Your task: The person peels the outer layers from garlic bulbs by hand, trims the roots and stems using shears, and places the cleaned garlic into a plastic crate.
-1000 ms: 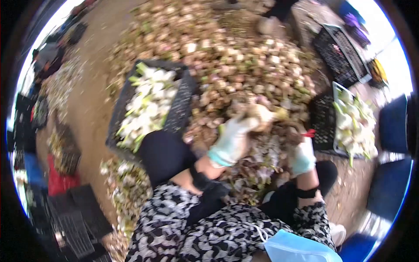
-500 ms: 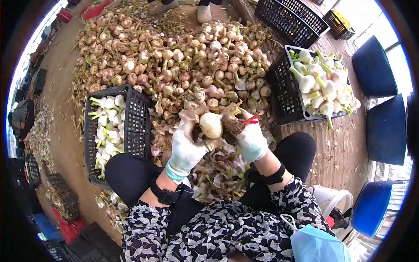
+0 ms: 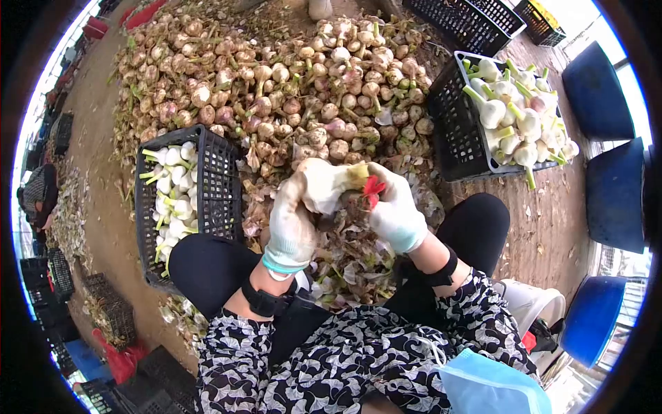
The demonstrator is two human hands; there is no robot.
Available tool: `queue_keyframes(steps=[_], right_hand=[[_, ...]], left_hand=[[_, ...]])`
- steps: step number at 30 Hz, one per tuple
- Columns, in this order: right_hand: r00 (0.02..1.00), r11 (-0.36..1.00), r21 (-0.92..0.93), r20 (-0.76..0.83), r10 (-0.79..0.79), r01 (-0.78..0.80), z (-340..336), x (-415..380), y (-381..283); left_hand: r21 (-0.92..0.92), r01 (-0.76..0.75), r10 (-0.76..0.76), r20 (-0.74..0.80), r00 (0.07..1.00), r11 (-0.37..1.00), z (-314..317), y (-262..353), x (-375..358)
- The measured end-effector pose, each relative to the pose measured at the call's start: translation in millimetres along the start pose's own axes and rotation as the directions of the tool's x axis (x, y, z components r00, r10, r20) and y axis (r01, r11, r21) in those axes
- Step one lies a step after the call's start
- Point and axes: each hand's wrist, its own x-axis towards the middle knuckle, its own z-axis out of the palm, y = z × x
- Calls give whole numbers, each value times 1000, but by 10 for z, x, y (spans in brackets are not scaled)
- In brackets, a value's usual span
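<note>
My left hand [image 3: 291, 224], in a white glove, grips a peeled white garlic bulb [image 3: 324, 183] with a short green stem, held up between my knees. My right hand [image 3: 396, 212], also gloved, holds a small red-handled tool [image 3: 372, 187] against the bulb's stem end. Below both hands lies a heap of peeled skins and trimmings [image 3: 352, 262]. Just beyond the hands a big pile of unpeeled garlic [image 3: 276, 90] covers the ground.
A black crate [image 3: 214, 193] with cleaned garlic stands at my left knee. A second black crate [image 3: 455, 131] with cleaned garlic stands at the right. Blue barrels [image 3: 610, 200] line the right side. More empty crates [image 3: 476, 21] sit at the top and the lower left.
The view has steadied and tilted. The bulb has turned in my left hand, and my right hand with the red tool has moved onto its stem end.
</note>
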Motion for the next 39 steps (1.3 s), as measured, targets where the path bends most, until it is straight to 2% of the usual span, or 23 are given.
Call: queue_keyframes(steps=[1,2,4,5,6,8,9,10,12,13,18,20,21,25,27,30,31,32,33,34,35,38,39], right_hand=[[988,964,-235,110,-105,128,-17,32,-51],[988,964,-233,110,-108,131,-18,33,-52],[974,954,259,203,101,-153,-17,31,-34],[962,955,269,202,-184,126,-7,99,163],[962,955,269,201,-183,125,-11,74,129],[920,690,643,382,85,-331,-40,2,26],[862,779,461,469,193,-426,-106,32,32],[862,779,461,470,191,-424,-101,17,33],[867,595,649,462,186,-474,-43,-44,-43],[863,542,672,382,330,-504,62,-31,-188],[857,553,656,412,309,-514,63,-36,-92],[887,569,680,350,301,-462,47,-39,-139],[915,697,612,366,169,-373,-25,-32,-72],[980,785,614,195,-44,-87,-23,14,90],[924,937,257,237,-299,237,-86,35,129],[977,956,291,192,-89,30,5,-84,10],[984,859,508,175,-29,-65,70,-145,-33],[984,859,507,179,-25,-71,45,-136,-26],[962,970,196,203,-181,141,-12,-110,-18],[908,925,-126,277,-315,359,-51,-95,-13],[907,925,-123,278,-315,359,-63,-88,2],[813,688,-440,389,-434,578,-97,-52,64],[825,761,-352,385,-413,545,-109,-53,56]], left_hand=[[-63,103,-111,-140,984,993,-28,-47,42],[-60,101,-109,-139,984,993,-81,-77,63],[52,-14,14,-7,1000,999,-121,-90,88],[137,-28,36,-50,998,990,-115,-102,56],[137,-27,34,-51,998,990,-72,-91,46],[179,-17,35,-99,994,984,-17,-80,36],[277,-66,76,-25,997,959,-76,-74,37],[278,-68,77,-24,997,958,-103,-77,32],[483,-170,153,75,985,859,-108,-85,23],[467,-161,140,79,987,869,-66,-69,4],[681,-344,312,175,934,647,-45,-79,4],[539,-254,217,132,967,803,-72,-96,15],[540,-252,215,132,968,803,-46,-78,9],[501,-235,191,139,972,833,-13,-61,15],[491,-239,186,155,970,838,-32,-70,26],[278,51,-71,59,996,959,-1,-27,13],[271,50,-26,-95,995,961,181,-12,-38],[268,53,-27,-100,995,962,146,-27,-37],[271,64,-47,-68,997,960,79,-47,-29],[277,74,-68,-34,997,958,10,-44,-28],[282,200,-211,11,977,938,-87,22,-32],[163,224,-205,-123,971,961,-94,-82,-3],[97,259,-241,-169,956,961,-50,-41,3]])
